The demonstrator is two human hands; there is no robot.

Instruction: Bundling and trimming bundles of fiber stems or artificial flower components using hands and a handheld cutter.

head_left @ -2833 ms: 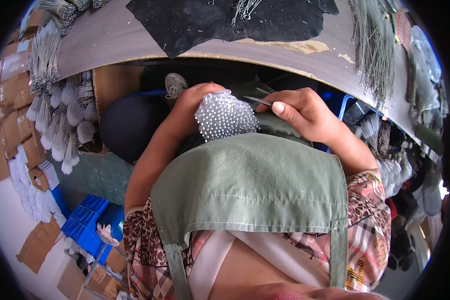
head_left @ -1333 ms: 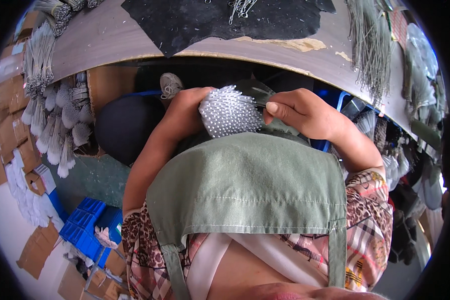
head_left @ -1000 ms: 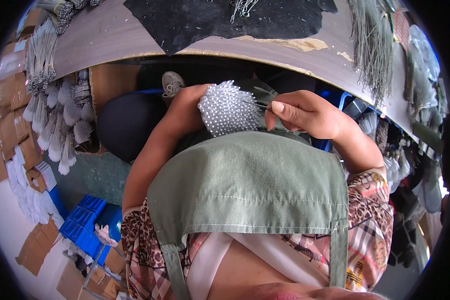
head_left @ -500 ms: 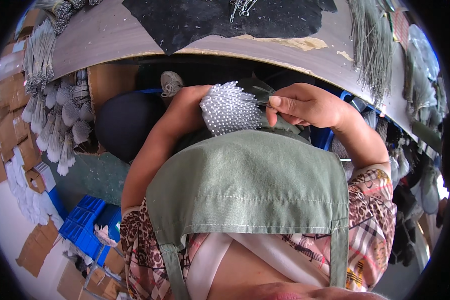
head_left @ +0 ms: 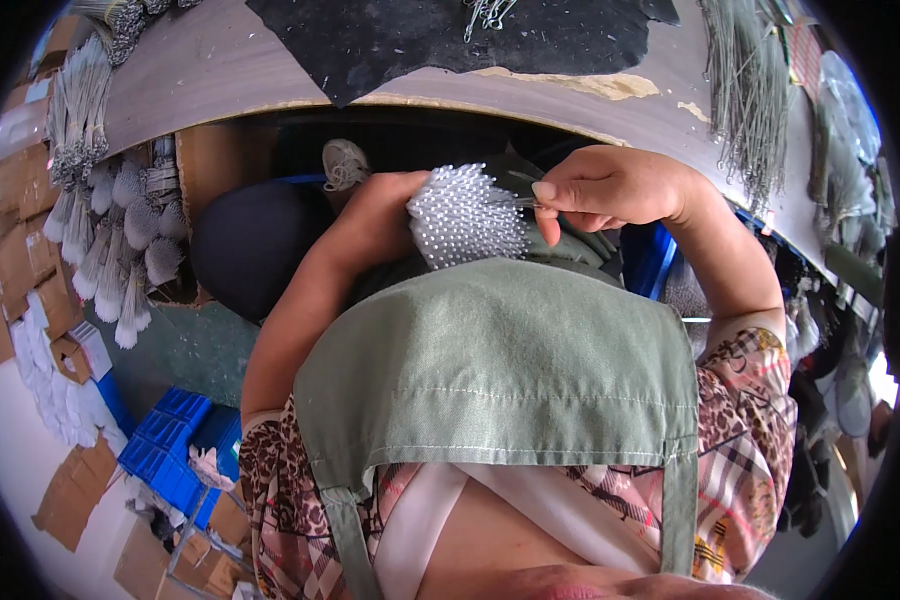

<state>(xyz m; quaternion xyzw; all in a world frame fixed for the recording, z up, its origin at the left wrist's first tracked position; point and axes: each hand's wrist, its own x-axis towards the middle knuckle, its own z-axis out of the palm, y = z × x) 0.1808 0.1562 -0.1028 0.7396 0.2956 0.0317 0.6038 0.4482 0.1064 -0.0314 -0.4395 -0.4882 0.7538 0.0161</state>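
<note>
My left hand (head_left: 375, 205) grips a rounded white cluster of bead-tipped wire stems (head_left: 467, 215) just above my green apron (head_left: 500, 370). My right hand (head_left: 610, 188) is at the cluster's right side, its thumb and forefinger pinched on a thin wire stem (head_left: 522, 203) that touches the cluster's edge. Both hands sit below the front edge of the wooden workbench (head_left: 220, 70). The lower part of the cluster is hidden behind the apron.
A black mat (head_left: 450, 35) lies on the bench, with bundles of grey wires (head_left: 745, 80) at its right. Finished white bead bunches (head_left: 120, 250) hang at the left beside cardboard boxes. A blue plastic crate (head_left: 170, 460) stands on the floor lower left.
The bead cluster has risen slightly and turned in my left hand. My right hand has shifted from resting on the cluster's right to pinching a thin stem at its upper right edge.
</note>
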